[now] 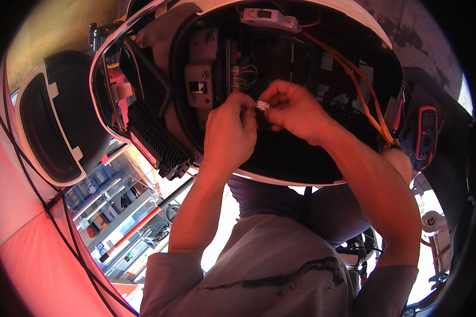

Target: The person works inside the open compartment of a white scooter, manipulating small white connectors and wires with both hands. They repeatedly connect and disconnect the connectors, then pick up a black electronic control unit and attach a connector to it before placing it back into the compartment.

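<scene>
Over the open dark compartment of a white-rimmed vehicle body [296, 184], both my hands meet at a small white wire connector [263, 105]. The thumb and fingers of my right hand [296, 112] are pinched on its right side. My left hand [228, 129] is closed too, its fingertips close against the connector's left side; what they pinch is too small to make out. Just beyond my left hand, thin wires [255, 74] loop out beside a metal bracket [201, 71].
A grey circuit breaker [269, 20] sits at the far rim. Orange cables [357, 79] run along the right side toward a red-edged multimeter [427, 132]. A black finned unit [156, 140] is at the left, near a dark panel with a pale edge [53, 127]. Black cables [50, 208] hang farther left.
</scene>
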Demonstrator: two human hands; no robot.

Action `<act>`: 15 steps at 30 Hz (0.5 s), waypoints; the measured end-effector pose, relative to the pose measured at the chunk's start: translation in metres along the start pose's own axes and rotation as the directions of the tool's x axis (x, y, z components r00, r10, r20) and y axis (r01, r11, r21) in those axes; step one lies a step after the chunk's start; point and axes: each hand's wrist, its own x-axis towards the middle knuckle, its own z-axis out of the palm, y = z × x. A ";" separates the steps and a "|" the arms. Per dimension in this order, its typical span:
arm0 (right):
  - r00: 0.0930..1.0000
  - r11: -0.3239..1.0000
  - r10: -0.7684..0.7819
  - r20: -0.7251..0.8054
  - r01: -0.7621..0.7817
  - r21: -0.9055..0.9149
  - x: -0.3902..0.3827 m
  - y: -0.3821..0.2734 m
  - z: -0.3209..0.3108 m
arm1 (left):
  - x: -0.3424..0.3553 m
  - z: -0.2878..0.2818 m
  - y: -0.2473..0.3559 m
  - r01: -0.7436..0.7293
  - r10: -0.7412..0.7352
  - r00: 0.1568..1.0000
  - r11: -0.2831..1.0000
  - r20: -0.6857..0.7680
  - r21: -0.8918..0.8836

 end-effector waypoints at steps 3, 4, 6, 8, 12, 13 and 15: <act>0.999 0.991 -0.038 -0.004 0.038 -0.131 0.001 0.001 -0.003 | 0.000 0.001 -0.001 -0.005 0.005 1.000 1.000 0.006 -0.006; 0.998 0.974 -0.060 -0.009 0.057 -0.219 -0.002 -0.001 -0.002 | 0.001 0.001 -0.002 -0.009 0.009 1.000 1.000 0.007 -0.009; 0.994 0.925 -0.106 -0.018 0.092 -0.368 -0.006 -0.005 -0.001 | 0.000 0.001 -0.002 -0.016 0.016 1.000 0.999 0.001 0.030; 0.987 0.864 -0.156 -0.033 0.120 -0.489 -0.009 -0.007 0.000 | 0.000 0.001 -0.003 -0.035 0.035 0.999 0.997 -0.002 0.068; 0.979 0.787 -0.201 -0.030 0.143 -0.600 -0.013 -0.011 0.000 | 0.001 0.002 -0.004 -0.065 0.064 0.998 0.989 0.012 0.132; 0.986 0.798 -0.162 -0.036 0.110 -0.592 -0.014 -0.016 0.000 | 0.001 0.002 -0.004 -0.064 0.062 0.998 0.988 0.018 0.144; 0.987 0.816 -0.156 -0.043 0.104 -0.569 -0.014 -0.017 0.000 | 0.002 0.002 -0.004 -0.061 0.060 0.998 0.991 0.008 0.122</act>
